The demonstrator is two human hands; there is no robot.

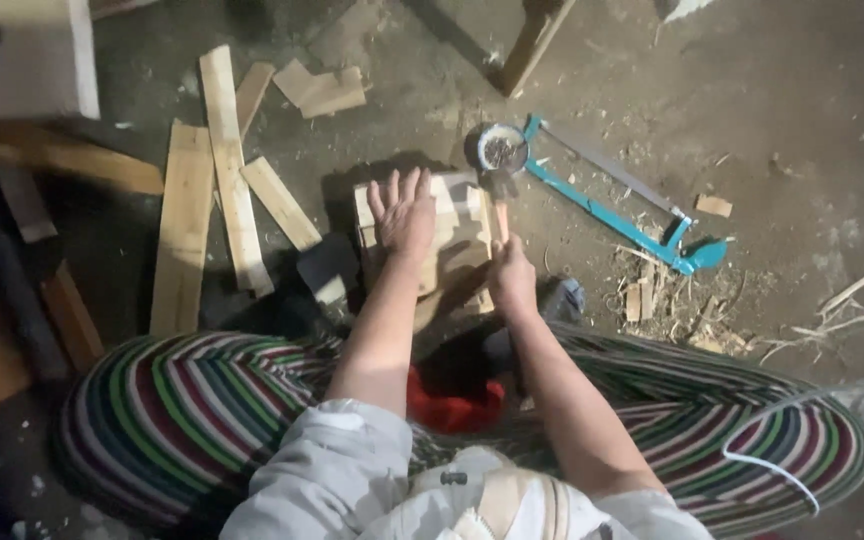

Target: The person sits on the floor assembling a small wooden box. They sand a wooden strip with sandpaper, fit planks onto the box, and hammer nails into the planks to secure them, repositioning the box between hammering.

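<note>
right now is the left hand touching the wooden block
Touching: the head view shows the left hand lying flat, palm down, on top of the wooden block.

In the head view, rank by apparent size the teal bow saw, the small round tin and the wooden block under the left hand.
1. Teal bow saw: longest, stretching across the floor.
2. Wooden block: partly covered by the left hand, so its full extent is unsure.
3. Small round tin: clearly smallest.
</note>
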